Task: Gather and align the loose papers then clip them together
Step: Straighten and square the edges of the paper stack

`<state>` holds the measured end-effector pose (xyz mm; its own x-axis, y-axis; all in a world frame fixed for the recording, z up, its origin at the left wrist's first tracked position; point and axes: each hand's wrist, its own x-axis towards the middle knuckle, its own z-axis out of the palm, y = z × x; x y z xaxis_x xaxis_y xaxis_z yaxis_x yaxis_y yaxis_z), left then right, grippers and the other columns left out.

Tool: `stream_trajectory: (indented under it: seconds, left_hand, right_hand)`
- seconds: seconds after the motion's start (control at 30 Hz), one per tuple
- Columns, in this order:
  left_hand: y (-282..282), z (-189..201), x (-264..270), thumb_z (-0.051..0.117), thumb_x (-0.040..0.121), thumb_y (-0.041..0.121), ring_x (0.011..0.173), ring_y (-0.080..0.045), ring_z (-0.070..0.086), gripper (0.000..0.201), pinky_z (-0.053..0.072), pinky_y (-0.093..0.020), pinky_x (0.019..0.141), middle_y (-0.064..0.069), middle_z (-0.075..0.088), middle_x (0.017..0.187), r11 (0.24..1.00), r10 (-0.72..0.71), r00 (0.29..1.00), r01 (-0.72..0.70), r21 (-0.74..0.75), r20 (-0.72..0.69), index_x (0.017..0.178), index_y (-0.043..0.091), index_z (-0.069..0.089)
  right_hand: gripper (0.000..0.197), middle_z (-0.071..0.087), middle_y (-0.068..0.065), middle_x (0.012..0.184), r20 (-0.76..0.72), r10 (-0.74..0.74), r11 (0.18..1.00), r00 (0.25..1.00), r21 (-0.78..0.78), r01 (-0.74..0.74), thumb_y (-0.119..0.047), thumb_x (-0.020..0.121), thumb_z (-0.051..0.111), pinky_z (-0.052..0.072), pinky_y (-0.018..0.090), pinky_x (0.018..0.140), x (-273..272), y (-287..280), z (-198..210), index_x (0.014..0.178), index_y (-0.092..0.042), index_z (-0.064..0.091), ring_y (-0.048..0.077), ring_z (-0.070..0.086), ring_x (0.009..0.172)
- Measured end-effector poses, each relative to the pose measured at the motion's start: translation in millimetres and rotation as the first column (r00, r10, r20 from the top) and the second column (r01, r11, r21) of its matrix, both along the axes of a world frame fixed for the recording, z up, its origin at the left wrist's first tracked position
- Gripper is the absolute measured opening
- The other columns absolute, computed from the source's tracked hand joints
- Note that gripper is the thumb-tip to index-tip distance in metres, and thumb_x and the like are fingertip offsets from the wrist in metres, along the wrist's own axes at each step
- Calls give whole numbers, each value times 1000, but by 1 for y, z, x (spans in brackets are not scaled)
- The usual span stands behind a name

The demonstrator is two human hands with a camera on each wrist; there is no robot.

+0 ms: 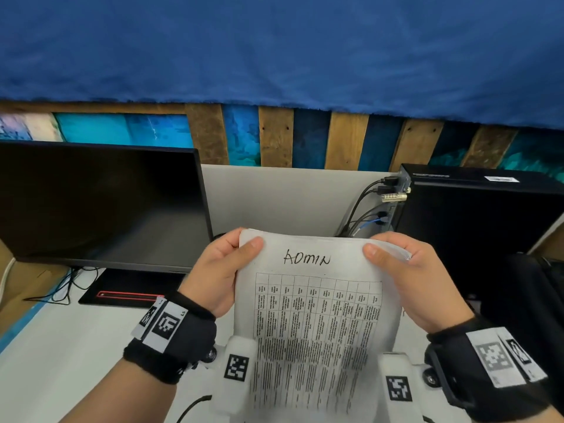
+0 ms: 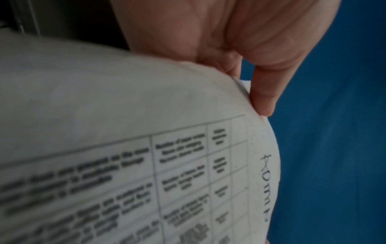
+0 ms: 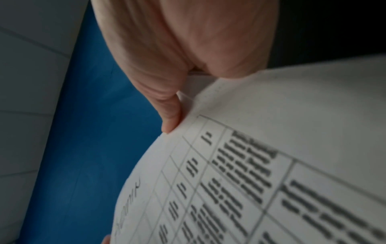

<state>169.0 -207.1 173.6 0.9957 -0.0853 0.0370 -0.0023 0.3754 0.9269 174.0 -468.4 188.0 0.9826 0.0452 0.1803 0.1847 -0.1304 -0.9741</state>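
A stack of white papers [image 1: 317, 315] stands upright in front of me, its top sheet printed with a table and hand-lettered "ADMIN". My left hand [image 1: 225, 270] grips the stack's upper left edge, thumb on the front and fingers behind. My right hand [image 1: 406, 276] grips the upper right edge the same way, where several sheet edges fan out slightly. The left wrist view shows the papers [image 2: 146, 132] bowed, with my left hand [image 2: 240, 74] at their edge. In the right wrist view my right hand [image 3: 179, 92] pinches the papers [image 3: 271, 132]. No clip is visible.
A dark monitor [image 1: 97, 203] stands at the left on a white desk [image 1: 61, 346]. A black computer case [image 1: 476, 227] with plugged cables [image 1: 363, 209] stands at the right. A grey partition [image 1: 290, 196] and blue cloth [image 1: 274, 50] are behind.
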Motion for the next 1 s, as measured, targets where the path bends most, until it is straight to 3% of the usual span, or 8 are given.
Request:
stream_trajectory:
  seconds: [0.1, 0.23, 0.3, 0.4, 0.57, 0.73, 0.87, 1.0]
  left_hand:
    - [1, -2, -1, 80, 67, 28, 89, -31, 70, 49, 59, -41, 78, -21, 72, 103, 996, -91, 995, 91, -8, -52, 107, 2, 66]
    - [-4, -2, -3, 63, 81, 26, 103, -40, 66, 40, 53, -52, 89, -25, 69, 111, 981, -9, 998, -3, 195, 65, 114, 4, 66]
    - [-8, -1, -6, 60, 84, 26, 97, -31, 70, 28, 56, -46, 83, -13, 74, 103, 935, 66, 971, -140, 324, 229, 107, 13, 70]
    - [-13, -3, -10, 58, 89, 20, 89, -13, 71, 18, 56, -27, 74, 5, 75, 96, 849, 157, 904, -329, 414, 397, 95, 29, 73]
    - [-17, -12, -13, 58, 90, 8, 88, 0, 67, 21, 50, -10, 70, 15, 71, 101, 791, 220, 872, -422, 443, 438, 97, 27, 64]
    - [-18, -14, -14, 60, 88, 8, 91, 4, 65, 21, 48, -6, 69, 19, 67, 102, 756, 225, 856, -455, 471, 465, 94, 26, 68]
    - [-20, -17, -13, 58, 89, 7, 102, 2, 62, 23, 44, -6, 84, 20, 66, 109, 717, 185, 828, -482, 504, 529, 99, 25, 68]
    - [-18, -19, -11, 58, 90, 7, 104, 1, 62, 23, 42, -6, 86, 18, 65, 111, 682, 160, 804, -509, 525, 573, 98, 27, 67]
  right_hand:
    - [8, 72, 6, 81, 69, -28, 999, 997, -24, 29, -16, 85, 66, 52, 42, 73, -3, 2, -4, 80, -17, 73, 24, 66, 75]
    - [13, 73, 0, 83, 194, -57, 994, 979, -82, 74, -13, 87, 64, 52, 27, 71, -10, 9, -6, 80, -17, 73, 15, 67, 76]
    - [16, 73, -5, 83, 230, -71, 993, 971, -77, 91, -10, 88, 62, 51, 18, 68, -12, 10, -8, 80, -19, 73, 6, 65, 73]
    - [18, 72, -10, 79, 245, -55, 995, 968, -67, 73, -8, 87, 61, 49, 12, 64, -13, 10, -13, 79, -20, 72, 3, 64, 72]
    - [19, 70, -12, 77, 219, 4, 996, 976, -92, 17, -6, 88, 62, 46, 7, 62, -15, 15, -24, 79, -20, 71, -3, 62, 69]
    - [22, 70, -11, 75, 193, -11, 999, 981, -30, 17, -16, 92, 56, 47, 7, 65, -13, 17, -30, 76, -21, 71, -2, 63, 71]
    - [25, 69, -13, 70, 162, -49, 999, 986, -9, 51, -12, 93, 55, 46, 6, 64, -11, 18, -29, 74, -17, 70, -5, 61, 67]
    - [33, 66, -10, 63, 121, -38, 999, 992, 21, 36, -13, 95, 51, 45, 8, 60, -12, 18, -28, 68, -18, 69, -2, 60, 61]
